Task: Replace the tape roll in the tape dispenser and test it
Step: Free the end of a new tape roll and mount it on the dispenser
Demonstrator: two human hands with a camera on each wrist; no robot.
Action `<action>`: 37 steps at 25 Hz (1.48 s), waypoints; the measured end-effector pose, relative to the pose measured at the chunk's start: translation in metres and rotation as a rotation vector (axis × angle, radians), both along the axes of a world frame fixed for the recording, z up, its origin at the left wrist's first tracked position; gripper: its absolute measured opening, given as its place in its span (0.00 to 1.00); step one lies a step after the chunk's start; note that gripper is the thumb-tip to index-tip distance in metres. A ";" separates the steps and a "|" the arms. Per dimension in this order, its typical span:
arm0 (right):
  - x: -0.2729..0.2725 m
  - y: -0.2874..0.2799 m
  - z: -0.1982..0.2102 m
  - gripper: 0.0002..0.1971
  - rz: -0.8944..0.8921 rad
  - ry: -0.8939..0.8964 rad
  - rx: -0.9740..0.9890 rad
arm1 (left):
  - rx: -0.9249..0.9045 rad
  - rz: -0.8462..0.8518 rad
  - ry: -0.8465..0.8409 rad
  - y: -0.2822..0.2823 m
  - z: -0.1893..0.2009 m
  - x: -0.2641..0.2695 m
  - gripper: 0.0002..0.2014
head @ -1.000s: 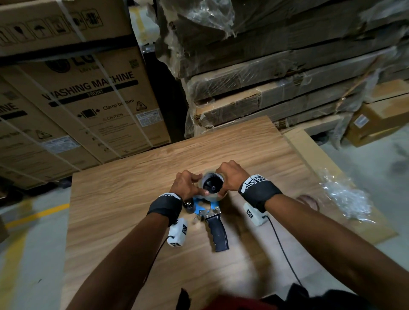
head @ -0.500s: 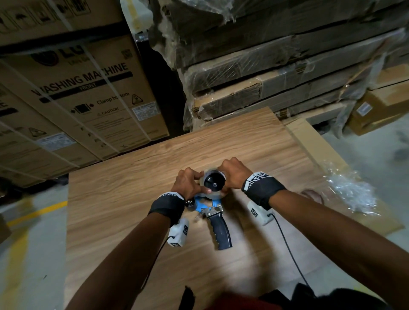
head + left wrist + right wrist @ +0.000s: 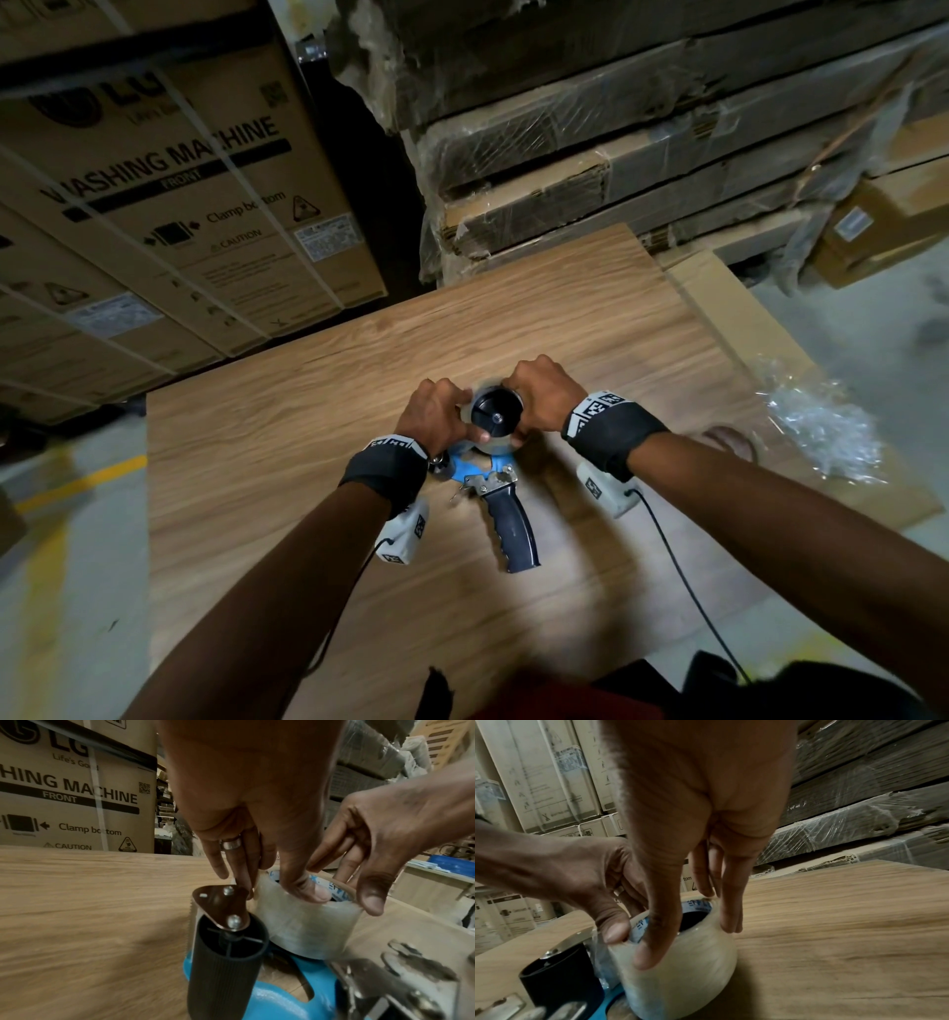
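A blue tape dispenser with a dark handle lies flat on a wooden board. A clear tape roll sits over its black hub. My left hand grips the roll from the left, thumb on the roll's top rim. My right hand grips it from the right, with its thumb down the near side and its fingers on the far side. The black roller and the serrated metal plate stand just left of the tape roll.
Washing machine cartons stand behind the board at left. Plastic-wrapped flat cartons are stacked at the back. Crumpled clear wrap and a brown ring lie at the board's right edge. Concrete floor lies on both sides.
Both hands have stayed on the roll over the dispenser, shifting only slightly. The head view has moved a little.
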State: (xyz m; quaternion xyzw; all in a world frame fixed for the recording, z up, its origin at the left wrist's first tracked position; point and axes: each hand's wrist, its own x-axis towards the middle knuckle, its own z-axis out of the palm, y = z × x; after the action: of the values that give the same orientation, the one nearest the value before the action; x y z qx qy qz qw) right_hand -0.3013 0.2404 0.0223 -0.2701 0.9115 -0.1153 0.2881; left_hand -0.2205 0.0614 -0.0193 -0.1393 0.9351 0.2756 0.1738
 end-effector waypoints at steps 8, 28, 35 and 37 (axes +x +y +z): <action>-0.001 0.002 -0.003 0.25 0.028 0.039 0.007 | -0.043 -0.061 -0.016 0.003 -0.001 0.000 0.34; 0.001 0.005 -0.016 0.21 -0.060 0.044 -0.012 | -0.116 -0.174 -0.046 0.005 -0.020 -0.007 0.32; 0.012 0.008 -0.006 0.29 -0.108 -0.060 -0.047 | -0.077 -0.136 0.016 0.015 0.001 0.002 0.28; 0.017 0.008 -0.008 0.28 -0.112 -0.048 -0.077 | -0.031 -0.120 0.119 0.020 0.013 0.013 0.26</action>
State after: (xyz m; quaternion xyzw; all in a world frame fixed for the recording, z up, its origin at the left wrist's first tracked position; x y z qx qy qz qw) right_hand -0.2839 0.2487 0.0143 -0.2264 0.9128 -0.1728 0.2925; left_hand -0.2071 0.0813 -0.0062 -0.0689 0.9546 0.2579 0.1320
